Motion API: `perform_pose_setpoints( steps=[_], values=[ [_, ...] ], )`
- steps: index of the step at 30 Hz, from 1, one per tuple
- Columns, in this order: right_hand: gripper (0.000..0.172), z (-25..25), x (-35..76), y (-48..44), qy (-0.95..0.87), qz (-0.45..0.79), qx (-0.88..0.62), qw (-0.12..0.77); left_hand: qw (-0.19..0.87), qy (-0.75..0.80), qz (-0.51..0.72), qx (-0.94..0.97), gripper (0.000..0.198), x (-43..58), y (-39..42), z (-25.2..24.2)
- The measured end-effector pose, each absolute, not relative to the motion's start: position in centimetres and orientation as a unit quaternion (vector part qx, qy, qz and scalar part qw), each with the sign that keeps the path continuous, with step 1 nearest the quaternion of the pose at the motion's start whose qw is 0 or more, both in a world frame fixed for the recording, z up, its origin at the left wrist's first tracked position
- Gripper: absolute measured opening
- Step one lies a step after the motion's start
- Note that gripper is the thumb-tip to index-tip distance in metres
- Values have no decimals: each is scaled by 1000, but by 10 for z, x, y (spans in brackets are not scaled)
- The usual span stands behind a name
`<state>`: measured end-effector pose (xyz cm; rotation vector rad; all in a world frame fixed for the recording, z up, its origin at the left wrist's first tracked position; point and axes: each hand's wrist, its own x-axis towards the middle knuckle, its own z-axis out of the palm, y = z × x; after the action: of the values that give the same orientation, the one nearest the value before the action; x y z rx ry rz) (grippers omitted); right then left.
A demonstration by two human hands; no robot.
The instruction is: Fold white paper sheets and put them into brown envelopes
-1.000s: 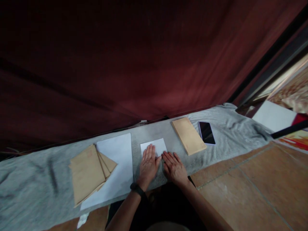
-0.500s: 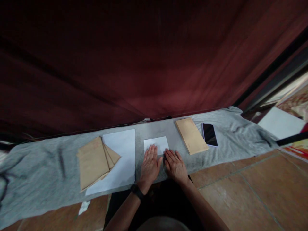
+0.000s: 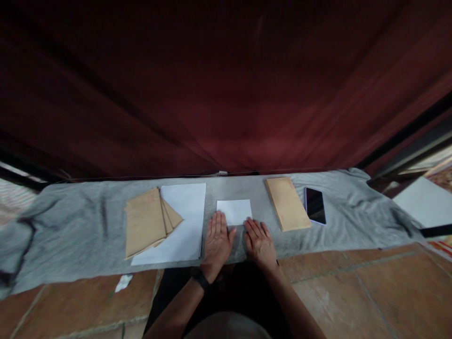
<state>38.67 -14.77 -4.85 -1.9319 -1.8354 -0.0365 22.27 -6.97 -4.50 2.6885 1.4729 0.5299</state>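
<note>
Head view, looking down on a long, narrow desk draped in soft grey cloth (image 3: 83,230). From my remote post I see the small, white, rectangular piece of paper (image 3: 236,210) lying flat at the middle of the desk, between and just beyond the two hands. The left hand (image 3: 217,240) lies palm down, its fingers extended side by side and its thumb held apart; the fingertips cover the paper's near left corner. The right hand (image 3: 260,242) is also palm down, its fingers slightly spread and gently bent, the fingertips at the near right corner. I see neither hand pinching anything. A black wristband (image 3: 201,279) circles the left wrist.

To the left, a fanned group of brown paper envelopes (image 3: 145,226) partly overlaps large white sheets of paper (image 3: 192,207). To the right, a neat stack of light-brown paper envelopes (image 3: 287,203) lies at a slant, its near right corner close beside a black-screened phone in a pale purple case (image 3: 315,205). Behind hangs a dark red curtain (image 3: 229,103); in front, I note a crumpled white scrap (image 3: 123,282) on the reddish-brown tiled floor (image 3: 325,287).
</note>
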Motion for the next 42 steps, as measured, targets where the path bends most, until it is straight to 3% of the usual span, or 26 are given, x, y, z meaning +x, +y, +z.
perform_pose_setpoints(
  steps=[10, 17, 35, 42],
  values=[
    [45, -40, 393, -140, -706, 70, -656, 257, 6, 368, 118, 922, 58, 216, -92, -44],
    [44, -20, 369, -99, -781, 152, -561, 229, -30, 459, 131, 878, 67, 215, -104, -50],
    [43, -41, 355, -6, -754, 75, -626, 183, -37, 468, 137, 872, 67, 218, -105, -52],
    [49, -31, 348, -34, -736, 80, -639, 211, -39, 469, 153, 869, 66, 219, -104, -52]
  ],
)
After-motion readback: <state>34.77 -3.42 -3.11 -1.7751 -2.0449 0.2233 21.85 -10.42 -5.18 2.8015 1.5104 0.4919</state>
